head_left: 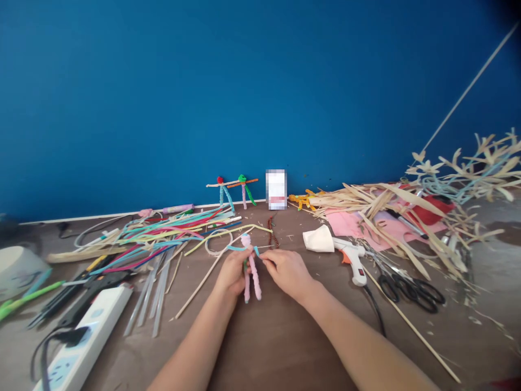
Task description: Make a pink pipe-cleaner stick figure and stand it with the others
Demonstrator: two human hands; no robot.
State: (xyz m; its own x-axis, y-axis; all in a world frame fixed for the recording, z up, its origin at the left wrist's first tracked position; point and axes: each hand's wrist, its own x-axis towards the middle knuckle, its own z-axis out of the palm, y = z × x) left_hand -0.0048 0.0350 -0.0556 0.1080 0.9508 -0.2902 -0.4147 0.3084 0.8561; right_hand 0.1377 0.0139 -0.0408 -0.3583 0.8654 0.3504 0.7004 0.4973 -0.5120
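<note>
One big blue wall [260, 98] stands behind one long brown counter [260, 347]. On the right I see one messy heap of pale strips [366, 203], too many to count. On the left lies one bundle of fuzzy sticks [163, 231] in lots of colors, and one white power strip [87, 342] sits closer to the person.

Two bare hands meet near the middle. The left hand [233, 271] is closed around one pink doll [254, 271] with two legs hanging down. The right hand [290, 270] has its finger and thumb close together at the doll's blue arm [256, 251].

One white glue gun [355, 260] lies to the right, near black-handled scissors [411, 290]; I can't tell how many pairs. Two more dolls lean by the wall, one red-topped doll [220, 180] and one green-topped doll [242, 178]. Left of the hands are about four clear sticks [141, 298].
</note>
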